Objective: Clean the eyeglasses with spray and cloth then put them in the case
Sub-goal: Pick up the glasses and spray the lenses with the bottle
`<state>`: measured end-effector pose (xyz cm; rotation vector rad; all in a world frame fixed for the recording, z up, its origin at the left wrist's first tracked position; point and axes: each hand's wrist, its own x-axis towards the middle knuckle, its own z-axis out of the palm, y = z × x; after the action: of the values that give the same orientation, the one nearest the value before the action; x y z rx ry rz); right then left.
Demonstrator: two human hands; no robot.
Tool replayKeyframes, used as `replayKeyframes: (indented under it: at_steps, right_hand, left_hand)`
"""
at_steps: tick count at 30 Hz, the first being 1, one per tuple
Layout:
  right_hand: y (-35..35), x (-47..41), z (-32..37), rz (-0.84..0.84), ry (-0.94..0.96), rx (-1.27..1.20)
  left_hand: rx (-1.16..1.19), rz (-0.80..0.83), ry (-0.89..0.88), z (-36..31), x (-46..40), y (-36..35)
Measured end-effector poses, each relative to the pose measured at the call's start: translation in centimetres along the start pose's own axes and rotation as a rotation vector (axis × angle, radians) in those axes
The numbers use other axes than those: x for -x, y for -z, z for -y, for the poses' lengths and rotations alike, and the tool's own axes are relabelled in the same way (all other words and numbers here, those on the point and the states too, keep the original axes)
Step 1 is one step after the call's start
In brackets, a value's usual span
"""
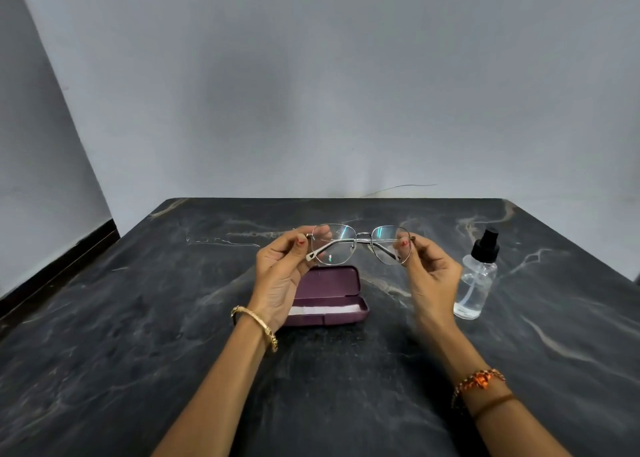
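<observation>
Both hands hold metal-framed eyeglasses [360,243] above the dark marbled table [138,318], the left hand [280,273] and right hand [429,273] each pinching 1 outer frame end. An open purple case [332,294] lies below mid-table; a clear spray bottle [479,276] stands near the right edge.

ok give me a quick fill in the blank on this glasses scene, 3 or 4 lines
1. Both hands, the left hand and the right hand, hold the eyeglasses above the ____ table.
2. The purple case lies on the table with its lid ____.
3. The spray bottle with the ____ nozzle stands upright beside the right hand.
4. A gold bangle sits on the ____ wrist.

Missing words: dark marble; open; black; left
</observation>
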<state>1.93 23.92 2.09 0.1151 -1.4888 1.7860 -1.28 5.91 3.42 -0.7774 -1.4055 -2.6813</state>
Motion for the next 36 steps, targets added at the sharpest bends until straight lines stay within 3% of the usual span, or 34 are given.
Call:
replayKeyframes:
  at_steps: [6, 16, 21, 30, 36]
  right_hand:
    - [0.3, -0.2, 0.6, 0.016, 0.072, 0.052]
    - [0.0, 0.2, 1.2, 0.04, 0.174, 0.136]
    - [0.0, 0.3, 1.4, -0.022, 0.31, 0.308]
    - [0.6, 0.0, 1.3, -0.08, 0.636, 0.72]
    - [0.9, -0.2, 1.0, -0.064, 0.678, 0.828]
  left_hand:
    - [-0.026, -0.053, 0.008, -0.2, 0.2, -0.8]
    - [-0.092, -0.126, -0.141, -1.1, 0.0, -1.0]
    - [-0.1, -0.102, -0.24, -1.5, -0.3, -0.8]
    - [-0.388, -0.096, -0.404, -1.5, -0.2, -0.2]
    - [-0.621, -0.049, -0.513, -1.3, 0.1, 0.5]
